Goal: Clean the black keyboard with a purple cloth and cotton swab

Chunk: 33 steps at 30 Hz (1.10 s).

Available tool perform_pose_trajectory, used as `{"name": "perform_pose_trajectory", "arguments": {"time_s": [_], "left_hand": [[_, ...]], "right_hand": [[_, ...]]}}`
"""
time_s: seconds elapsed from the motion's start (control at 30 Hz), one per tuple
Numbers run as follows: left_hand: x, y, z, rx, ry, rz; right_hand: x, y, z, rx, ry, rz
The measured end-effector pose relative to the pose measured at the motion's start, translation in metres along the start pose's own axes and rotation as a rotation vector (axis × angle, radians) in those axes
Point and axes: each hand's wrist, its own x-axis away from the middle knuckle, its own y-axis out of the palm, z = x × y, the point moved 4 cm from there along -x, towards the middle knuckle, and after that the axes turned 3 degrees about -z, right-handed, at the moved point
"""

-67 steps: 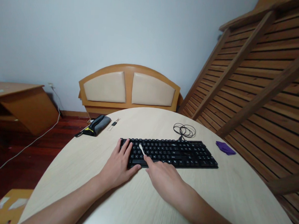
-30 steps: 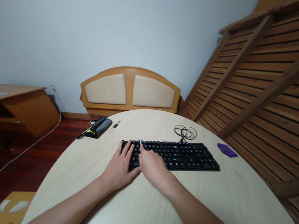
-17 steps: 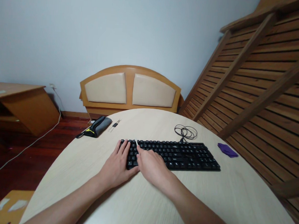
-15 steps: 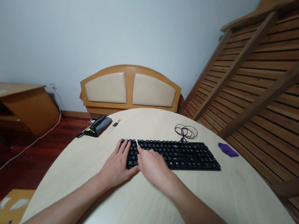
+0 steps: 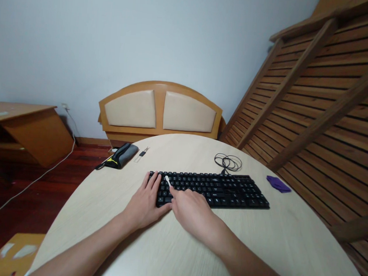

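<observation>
A black keyboard (image 5: 218,191) lies flat across the round table (image 5: 176,247). My left hand (image 5: 144,200) rests at its left end, fingers stretched over the left keys and thumb spread along the near edge. In my right hand (image 5: 190,205) a thin white cotton swab (image 5: 167,180) is pinched, its pale tip pointing away from me over the upper left keys. Whether the tip presses on a key cannot be made out. The right fingers are mostly hidden beneath the back of the hand.
A coiled black cable (image 5: 228,162) lies behind the keyboard. To its right is a folded purple cloth (image 5: 278,184). A dark grey folded pouch (image 5: 122,155) and a small black item (image 5: 142,153) are at the back left. A slatted wooden frame (image 5: 325,106) leans at the right.
My right hand has drawn slightly back toward me, and the cotton swab's tip has moved from the keyboard's top edge down over the keys. My left hand stays in place.
</observation>
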Motion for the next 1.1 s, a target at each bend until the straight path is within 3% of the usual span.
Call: {"name": "perform_pose_trajectory", "arguments": {"time_s": [0.5, 0.83, 1.1], "left_hand": [[0.000, 0.000, -0.001, 0.008, -0.002, 0.015], [0.001, 0.001, -0.002, 0.016, -0.008, 0.017], [0.000, 0.001, -0.003, 0.015, -0.004, 0.014]], "right_hand": [[0.033, 0.014, 0.012, 0.088, 0.023, -0.053], [0.049, 0.005, 0.011, 0.138, -0.023, -0.150], [0.059, 0.010, 0.007, 0.250, -0.029, -0.177]]}}
